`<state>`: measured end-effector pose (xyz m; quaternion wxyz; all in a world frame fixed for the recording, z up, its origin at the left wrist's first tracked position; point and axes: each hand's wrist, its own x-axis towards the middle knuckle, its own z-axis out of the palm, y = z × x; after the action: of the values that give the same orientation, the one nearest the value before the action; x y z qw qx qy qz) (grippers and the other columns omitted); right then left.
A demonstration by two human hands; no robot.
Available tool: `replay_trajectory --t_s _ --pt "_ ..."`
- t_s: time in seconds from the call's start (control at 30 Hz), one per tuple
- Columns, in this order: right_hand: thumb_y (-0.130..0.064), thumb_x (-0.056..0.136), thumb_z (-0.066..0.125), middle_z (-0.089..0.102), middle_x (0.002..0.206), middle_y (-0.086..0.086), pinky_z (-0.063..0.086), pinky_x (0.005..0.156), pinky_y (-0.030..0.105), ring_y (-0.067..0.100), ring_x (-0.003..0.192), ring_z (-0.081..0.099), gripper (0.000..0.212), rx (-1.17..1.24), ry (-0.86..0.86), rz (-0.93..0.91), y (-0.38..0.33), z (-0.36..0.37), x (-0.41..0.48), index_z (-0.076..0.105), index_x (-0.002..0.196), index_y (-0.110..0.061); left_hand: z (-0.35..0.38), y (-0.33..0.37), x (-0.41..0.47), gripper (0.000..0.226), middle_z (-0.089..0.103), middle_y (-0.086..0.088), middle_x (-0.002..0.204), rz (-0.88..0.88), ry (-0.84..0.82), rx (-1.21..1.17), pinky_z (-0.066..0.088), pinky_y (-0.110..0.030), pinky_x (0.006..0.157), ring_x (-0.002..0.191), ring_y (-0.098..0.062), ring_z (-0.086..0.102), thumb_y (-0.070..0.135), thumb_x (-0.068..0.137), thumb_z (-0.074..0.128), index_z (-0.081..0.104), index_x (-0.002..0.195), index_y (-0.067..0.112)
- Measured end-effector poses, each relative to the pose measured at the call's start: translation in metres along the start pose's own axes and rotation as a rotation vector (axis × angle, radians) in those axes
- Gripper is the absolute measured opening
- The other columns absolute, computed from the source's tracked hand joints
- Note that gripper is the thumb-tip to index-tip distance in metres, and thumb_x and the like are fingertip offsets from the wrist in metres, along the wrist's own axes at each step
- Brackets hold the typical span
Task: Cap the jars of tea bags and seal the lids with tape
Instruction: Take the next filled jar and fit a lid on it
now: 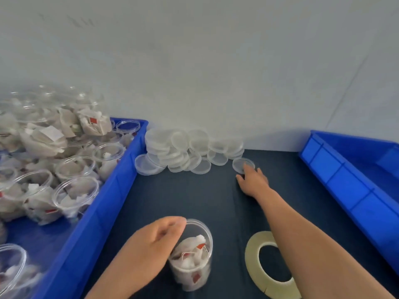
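Observation:
A clear open jar (192, 260) full of tea bags stands on the dark table near the front. My left hand (151, 247) grips its left side, fingers curled round the rim. My right hand (251, 180) reaches far forward, and its fingertips touch a single clear lid (240, 164) lying flat beside the heap of lids (183, 152) at the wall. A roll of pale tape (254, 262) lies flat at the front right, partly under my right forearm.
A blue crate (112, 203) on the left holds several open jars of tea bags (73, 195). Another blue crate (345, 180) sits at the right. A white wall closes the back of the table (194, 197).

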<state>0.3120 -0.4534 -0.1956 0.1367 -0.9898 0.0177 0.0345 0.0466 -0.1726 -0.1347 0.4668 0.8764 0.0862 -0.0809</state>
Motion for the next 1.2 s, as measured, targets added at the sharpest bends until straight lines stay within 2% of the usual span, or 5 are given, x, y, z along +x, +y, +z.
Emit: replay_trajectory --t_s 0.23,0.47,0.77,1.03,1.2 --pt "-0.036 0.112 0.046 0.067 0.095 0.005 0.05 0.075 0.041 0.028 0.086 0.063 0.036 -0.281 0.304 -0.273 0.009 0.005 -0.056 0.067 0.092 -0.015 0.053 -0.035 -0.018 0.102 0.061 0.015 0.149 0.238 0.086 -0.495 0.044 -0.037 0.117 0.141 -0.008 0.055 0.068 0.063 0.077 0.044 0.15 0.026" --pt "-0.026 0.112 0.041 0.072 0.099 0.011 0.059 0.071 0.039 0.011 0.071 0.076 0.026 1.025 0.127 0.16 -0.007 -0.024 -0.164 0.065 0.115 -0.016 0.094 -0.034 -0.024 0.098 0.058 0.026 0.142 0.337 0.241 -0.424 0.054 -0.021 0.102 0.134 -0.003 0.058 0.049 0.06 0.095 0.043 0.143 0.061" --pt "-0.029 0.106 0.067 0.055 0.071 -0.002 0.052 0.056 0.019 0.006 0.056 0.049 0.02 1.639 -0.178 -0.022 -0.038 -0.058 -0.262 0.08 0.119 -0.02 0.098 -0.026 -0.026 0.091 0.063 0.022 0.132 0.334 0.262 -0.38 0.05 -0.008 0.091 0.124 -0.001 0.063 0.056 0.063 0.091 0.047 0.141 0.047" --pt "-0.037 0.096 0.07 0.07 0.114 -0.015 0.057 0.094 0.031 0.006 0.111 0.065 0.017 0.872 0.221 -0.18 -0.075 -0.031 -0.265 0.077 0.112 -0.037 0.097 -0.016 -0.029 0.08 0.064 0.026 0.131 0.351 0.211 -0.353 0.052 -0.009 0.087 0.119 0.001 0.065 0.056 0.068 0.095 0.049 0.133 0.056" --pt "-0.039 0.092 0.065 0.073 0.096 -0.028 0.057 0.07 0.029 0.008 0.088 0.073 0.012 0.936 -0.041 -0.139 -0.074 -0.032 -0.26 0.076 0.096 -0.04 0.091 -0.013 -0.032 0.081 0.064 0.027 0.131 0.349 0.172 -0.306 0.054 -0.017 0.088 0.119 0.001 0.065 0.064 0.066 0.091 0.048 0.135 0.056"
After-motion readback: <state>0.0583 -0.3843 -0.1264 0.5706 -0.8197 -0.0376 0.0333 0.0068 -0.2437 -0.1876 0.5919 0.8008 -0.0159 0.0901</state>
